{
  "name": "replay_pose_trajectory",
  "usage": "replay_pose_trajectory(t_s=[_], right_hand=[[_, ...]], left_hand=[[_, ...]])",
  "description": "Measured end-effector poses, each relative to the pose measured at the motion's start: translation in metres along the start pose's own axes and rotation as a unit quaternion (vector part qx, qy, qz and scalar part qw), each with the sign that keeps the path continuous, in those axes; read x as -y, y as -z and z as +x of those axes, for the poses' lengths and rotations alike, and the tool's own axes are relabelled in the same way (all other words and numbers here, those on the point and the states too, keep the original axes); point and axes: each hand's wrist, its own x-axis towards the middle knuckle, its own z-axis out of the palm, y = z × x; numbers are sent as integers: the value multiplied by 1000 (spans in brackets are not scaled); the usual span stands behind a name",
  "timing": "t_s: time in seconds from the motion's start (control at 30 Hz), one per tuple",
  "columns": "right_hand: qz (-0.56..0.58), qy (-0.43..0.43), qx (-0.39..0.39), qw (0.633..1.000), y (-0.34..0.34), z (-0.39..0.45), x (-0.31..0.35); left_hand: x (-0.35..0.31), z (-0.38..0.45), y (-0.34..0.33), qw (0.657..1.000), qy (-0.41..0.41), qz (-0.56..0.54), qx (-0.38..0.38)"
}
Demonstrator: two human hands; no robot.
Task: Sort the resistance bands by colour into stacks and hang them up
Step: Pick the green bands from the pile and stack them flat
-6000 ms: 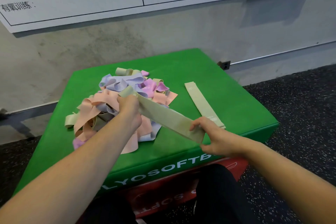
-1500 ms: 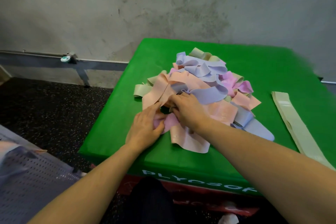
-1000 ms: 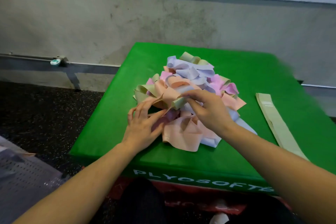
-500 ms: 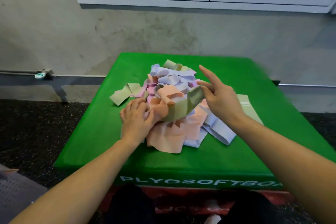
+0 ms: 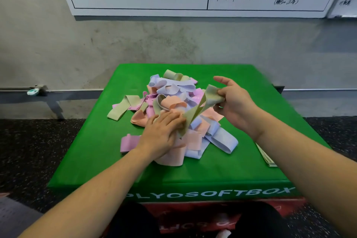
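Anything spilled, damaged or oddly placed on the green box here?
Nothing looks damaged or spilled. The unsorted bands lie in a tangled heap on the green plyo box, as expected mid-sort. The right hand pinches a green band; the left hand presses the heap.

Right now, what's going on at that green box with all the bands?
A person is sorting a tangled pile of resistance bands on a green plyo soft box. The right hand pinches one end of an olive-green band and pulls it up out of the pile, while the left hand presses flat on the pile. A stack of olive-green bands lies at the box's right edge, mostly hidden by the right forearm. Nothing is hung yet.
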Motion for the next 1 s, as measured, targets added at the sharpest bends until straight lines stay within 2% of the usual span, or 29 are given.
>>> replay_pose_trajectory(t_s=[0.2,0.4,0.57,0.8,0.93,1.0], right_hand=[[186,-20,-66,980,16,-5,18],[193,14,-58,979,39,-11,30],[261,70,-63,961,56,-21,45],[305,94,-74,945,82,-25,54],[236,79,-31,968,95,-32,55],[199,64,-8,978,96,-34,48]], left_hand=[[-1,-1,2,996,82,19,27],[-6,4,5,985,140,60,86],[-8,14,8,981,185,24,59],[-14,12,3,980,172,10,97],[-28,20,8,989,104,36,101],[-39,26,17,991,95,33,83]])
